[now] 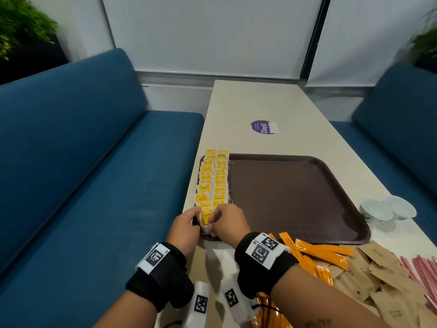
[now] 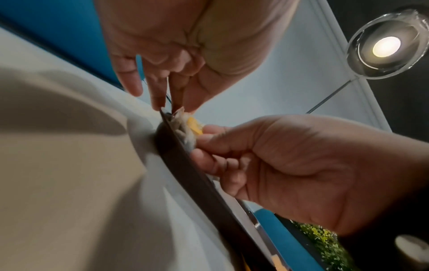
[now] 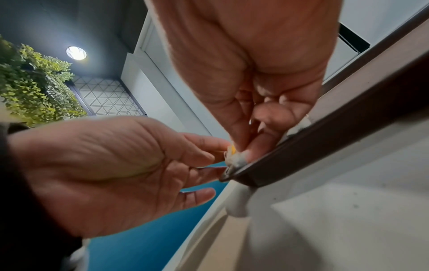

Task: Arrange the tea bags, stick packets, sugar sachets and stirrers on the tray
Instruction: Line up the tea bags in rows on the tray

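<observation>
Since the tea bags point(image 1: 214, 183) are thin paper sachets w/ loose strings, they'll prob. handle as very light, soft, easy to crumple or scatter; best taken by pinching the flat edges, not the strings.

Going left to right w/ the tray point(image 1: 295, 197) as landmark: two overlapping rows of yellow-tagged tea bags run along the tray's left side, far end to near corner. At that near-left corner, left hand point(image 1: 185, 229) pinches one edge of the last tea bag point(image 1: 206, 218), fingers point(image 2: 160, 95) curled down onto it at the rim. Right hand point(image 1: 228, 224) pinches its other edge, thumb and fingers closed on the paper.

Tray's middle and right are bare brown surface, so plenty of room for other items. Raised rim could snag a sachet slid across it, I'd guess.

Off the tray's near edge, on the worktop point(image 1: 272, 107): orange stick packets point(image 1: 324, 253), then brown sugar sachets point(image 1: 378, 275), then pink stirrers point(image 1: 425, 273). Two white cups point(image 1: 387, 210) sit just right of the tray.
</observation>
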A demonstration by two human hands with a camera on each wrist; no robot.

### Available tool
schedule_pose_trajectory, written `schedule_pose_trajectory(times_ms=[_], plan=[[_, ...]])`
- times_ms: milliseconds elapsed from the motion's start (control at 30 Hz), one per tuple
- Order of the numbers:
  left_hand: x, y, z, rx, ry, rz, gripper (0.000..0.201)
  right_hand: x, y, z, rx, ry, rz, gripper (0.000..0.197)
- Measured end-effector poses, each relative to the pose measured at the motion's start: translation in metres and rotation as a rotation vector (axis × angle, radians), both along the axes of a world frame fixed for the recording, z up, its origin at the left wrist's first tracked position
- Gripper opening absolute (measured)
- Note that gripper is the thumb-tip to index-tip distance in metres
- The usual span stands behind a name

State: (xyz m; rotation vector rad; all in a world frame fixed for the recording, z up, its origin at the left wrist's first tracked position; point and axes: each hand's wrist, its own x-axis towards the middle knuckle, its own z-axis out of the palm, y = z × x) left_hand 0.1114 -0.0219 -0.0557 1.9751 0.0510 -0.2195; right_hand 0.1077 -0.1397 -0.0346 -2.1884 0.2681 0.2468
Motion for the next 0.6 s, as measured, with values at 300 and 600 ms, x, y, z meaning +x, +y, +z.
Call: schedule_pose_trajectory(times_ms=[300,600], plan=[[0.006,0.006,0.003,0.006,-0.045,-0.066,0.051,-0.001,0.002,0.001,-0.094,0.036,0.071,0.019],[-0.005,0.01,0.004,0.041,-0.112,0.012,0.037,-0.016,-0.006,0.013,0.039,-0.07,0.036,0.02]])
